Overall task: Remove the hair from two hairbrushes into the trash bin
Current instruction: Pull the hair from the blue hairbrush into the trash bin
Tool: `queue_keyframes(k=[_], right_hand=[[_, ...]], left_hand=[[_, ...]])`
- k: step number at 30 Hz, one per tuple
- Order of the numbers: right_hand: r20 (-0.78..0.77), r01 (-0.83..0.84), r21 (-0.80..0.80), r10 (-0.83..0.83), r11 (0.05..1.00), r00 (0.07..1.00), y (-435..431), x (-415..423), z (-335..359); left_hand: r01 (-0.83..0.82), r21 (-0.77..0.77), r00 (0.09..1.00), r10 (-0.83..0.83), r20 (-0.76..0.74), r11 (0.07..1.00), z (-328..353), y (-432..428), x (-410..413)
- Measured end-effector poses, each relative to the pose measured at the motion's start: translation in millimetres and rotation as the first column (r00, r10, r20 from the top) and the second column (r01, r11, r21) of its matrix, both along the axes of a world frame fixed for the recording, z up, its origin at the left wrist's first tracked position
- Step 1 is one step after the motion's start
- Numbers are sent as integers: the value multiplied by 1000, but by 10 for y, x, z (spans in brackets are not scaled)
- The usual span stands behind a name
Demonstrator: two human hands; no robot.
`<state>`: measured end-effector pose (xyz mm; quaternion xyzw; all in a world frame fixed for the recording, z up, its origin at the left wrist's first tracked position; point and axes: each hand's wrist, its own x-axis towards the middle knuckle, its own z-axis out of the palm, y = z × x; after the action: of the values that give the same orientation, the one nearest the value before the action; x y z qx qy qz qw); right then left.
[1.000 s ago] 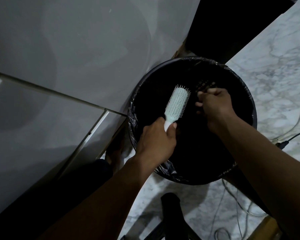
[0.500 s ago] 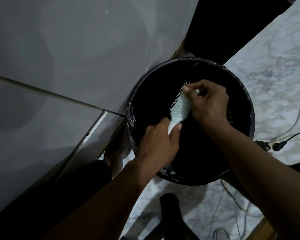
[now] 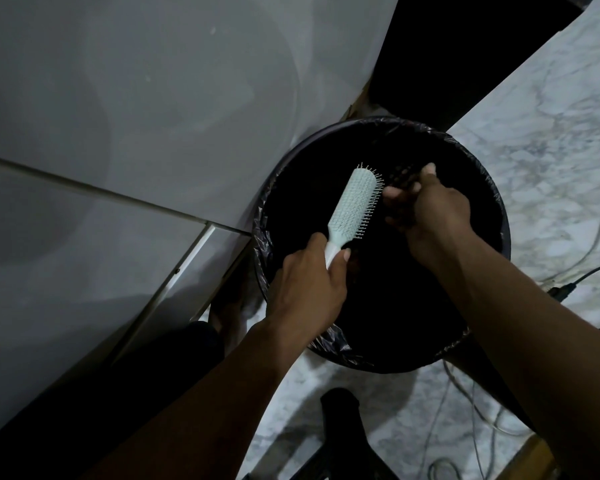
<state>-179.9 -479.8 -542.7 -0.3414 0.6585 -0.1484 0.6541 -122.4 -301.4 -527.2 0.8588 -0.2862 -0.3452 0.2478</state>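
- Left hand [image 3: 309, 289] is gripping the white handle of a pale hairbrush [image 3: 355, 206], fingers wrapped closed around it, thumb lying along the handle's right side.
- The hairbrush is hanging over the open mouth of the trash bin [image 3: 499, 216], head tilting up and away from the person, bristles facing right toward the other hand.
- Right hand [image 3: 430, 206] is sitting just beside the bristle side of the brush head, also over the bin opening.
- Its fingers are curling in narrow, thumb and fingertips bunching together; whether they are pinching hair cannot be told, since the bin interior behind them is dark.
- Something dark and gridded is showing just above the right hand's knuckles; too dim to identify.
- The bin is round, lined with a black plastic bag [image 3: 329, 341] that is crinkling over the rim at the near-left edge.
- The bin is standing on a marble-patterned floor [image 3: 551, 133], pressing close against a grey cabinet panel [image 3: 136, 116] on the left.
- Thin cables [image 3: 593, 237] are trailing across the floor to the right of the bin, one ending in a dark plug near the right forearm.
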Motion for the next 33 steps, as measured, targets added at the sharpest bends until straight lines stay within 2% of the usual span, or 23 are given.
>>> queue_keyframes(k=[4, 9, 13, 18, 22, 26, 29, 33], right_hand=[[-94, -69, -112, 59, 991, 994, 20, -17, -54], [-135, -100, -41, 94, 994, 986, 17, -60, -62], [-238, -213, -105, 183, 971, 954, 15, -68, -122], [-351, -520, -78, 465, 851, 813, 117, -55, -66], [-399, -727, -155, 631, 669, 666, 219, 3, 324], [-443, -801, -249, 671, 545, 594, 205, 13, 862], [-456, -818, -350, 679, 457, 575, 178, 46, 1399], [-461, -776, -465, 632, 427, 624, 191, 69, 2246]], left_hand=[[-11, -18, 1000, 11, -6, 1000, -26, 9, 2], [-31, -33, 1000, 31, -2, 999, -36, 10, 23], [-43, -12, 998, 42, -37, 999, -28, -9, 52], [-105, 5, 993, 105, -61, 994, 14, 56, 78], [-137, -9, 991, 137, -6, 991, 228, 144, 42], [-161, -46, 984, 165, 74, 986, 691, 129, 34], [-187, -123, 969, 203, 138, 975, 1169, 71, 68], [-179, -233, 944, 233, 234, 956, 1914, 83, 79]])
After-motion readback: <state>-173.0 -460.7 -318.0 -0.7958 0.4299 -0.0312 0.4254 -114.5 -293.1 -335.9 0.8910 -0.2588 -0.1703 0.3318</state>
